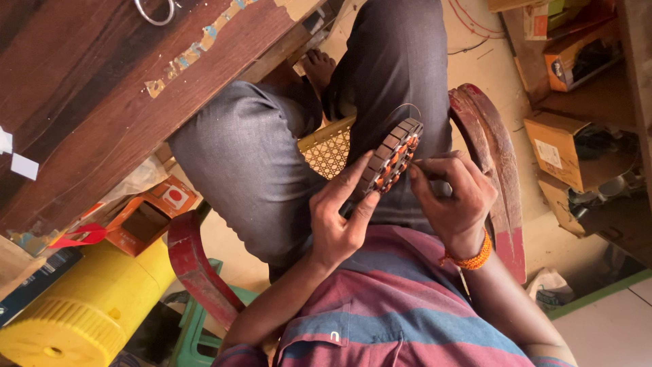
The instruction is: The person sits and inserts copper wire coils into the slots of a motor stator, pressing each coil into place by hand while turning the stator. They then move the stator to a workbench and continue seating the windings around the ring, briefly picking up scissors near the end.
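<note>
Copper-wound ring stator (392, 155) w/ grey steel teeth is sitting over the lap, above the grey trousers (272, 149), the left hand (337, 216) gripping its lower edge w/ thumb & fingers while the right hand (454, 197) is pinching a thin wire (420, 163) at its rim, cane chair (329, 146) showing underneath.

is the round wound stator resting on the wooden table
No, the stator is held over the person's lap by the left hand and right hand, away from the wooden table.

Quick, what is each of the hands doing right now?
Left hand: closed on the round wound coil ring, holding it up.
Right hand: fingers pinched at the ring's edge; what they pinch cannot be told.
</note>
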